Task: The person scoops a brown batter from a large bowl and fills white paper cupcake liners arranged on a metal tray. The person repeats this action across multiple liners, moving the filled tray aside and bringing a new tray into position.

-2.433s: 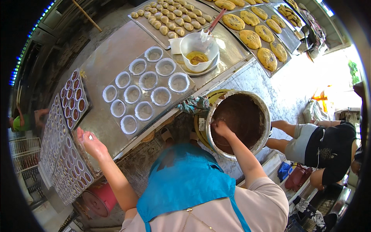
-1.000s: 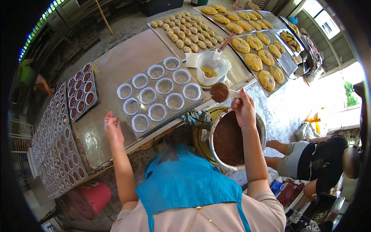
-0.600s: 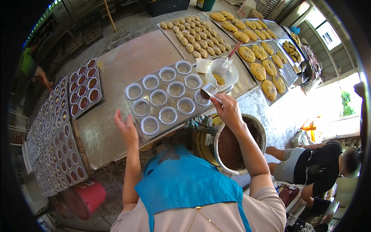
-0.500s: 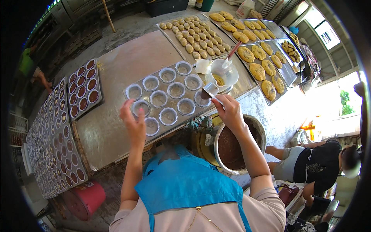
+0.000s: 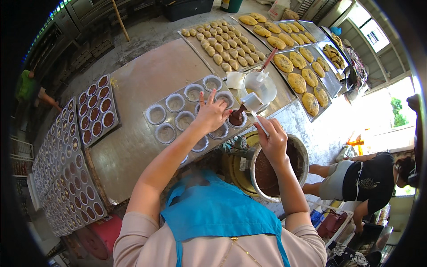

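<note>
My right hand (image 5: 273, 139) grips the handle of a pale measuring cup (image 5: 252, 102), tipped over the muffin tray (image 5: 170, 117). Dark brown batter (image 5: 237, 118) runs from the cup into a white paper liner at the tray's right end. My left hand (image 5: 211, 115) is over the middle of the tray, fingers spread, thumb side close to that liner; whether it touches the paper is hard to tell. The other visible liners (image 5: 155, 114) look unfilled, and some are hidden under my left hand and forearm. Below my right hand stands a large metal pot (image 5: 304, 165) of brown batter.
A translucent pitcher (image 5: 265, 91) with a red-handled spatula (image 5: 269, 59) stands beyond the cup. Trays of dough pieces (image 5: 226, 44) and golden flat breads (image 5: 296, 82) lie further back. Trays of filled cups (image 5: 95, 104) are at left. A person (image 5: 356, 182) bends at the right.
My left hand has moved right across the tray. My right hand has tilted the measuring cup, and batter now flows into the rightmost liner.
</note>
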The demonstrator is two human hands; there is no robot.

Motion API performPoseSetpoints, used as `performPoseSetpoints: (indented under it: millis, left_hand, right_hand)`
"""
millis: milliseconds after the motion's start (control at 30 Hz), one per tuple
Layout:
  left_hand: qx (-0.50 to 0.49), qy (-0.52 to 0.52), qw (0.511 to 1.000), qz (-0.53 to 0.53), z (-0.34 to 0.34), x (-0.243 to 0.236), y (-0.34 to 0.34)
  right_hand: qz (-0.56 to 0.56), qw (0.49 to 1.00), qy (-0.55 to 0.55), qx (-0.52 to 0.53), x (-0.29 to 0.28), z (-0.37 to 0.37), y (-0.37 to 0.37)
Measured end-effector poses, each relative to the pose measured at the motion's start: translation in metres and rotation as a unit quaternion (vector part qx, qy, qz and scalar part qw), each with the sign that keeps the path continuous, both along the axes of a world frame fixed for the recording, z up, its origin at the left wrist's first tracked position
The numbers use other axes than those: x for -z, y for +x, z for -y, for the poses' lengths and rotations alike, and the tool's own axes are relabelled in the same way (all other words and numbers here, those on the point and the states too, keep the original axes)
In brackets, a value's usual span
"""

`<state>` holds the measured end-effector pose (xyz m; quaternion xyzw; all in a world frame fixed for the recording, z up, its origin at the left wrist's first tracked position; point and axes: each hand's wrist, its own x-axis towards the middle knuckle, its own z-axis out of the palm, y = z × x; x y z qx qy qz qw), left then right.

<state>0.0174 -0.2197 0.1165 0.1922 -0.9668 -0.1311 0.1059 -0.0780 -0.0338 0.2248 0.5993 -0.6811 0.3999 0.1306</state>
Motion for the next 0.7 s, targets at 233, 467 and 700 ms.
performPoseSetpoints:
  millis: [233, 467, 700]
  left_hand:
    - [0.002, 0.023, 1.0, 0.012, 0.004, -0.004, -0.005]
    - [-0.057, 0.004, 0.992, -0.116, 0.04, -0.007, -0.017]
    - [-0.045, -0.006, 0.999, -0.001, 0.062, -0.008, -0.025]
  right_hand:
    - [-0.001, 0.999, -0.033, 0.034, 0.016, -0.006, 0.002]
    - [0.064, 0.997, 0.016, 0.039, 0.074, -0.002, 0.008]
    - [0.089, 0.995, 0.005, 0.044, 0.084, -0.005, 0.012]
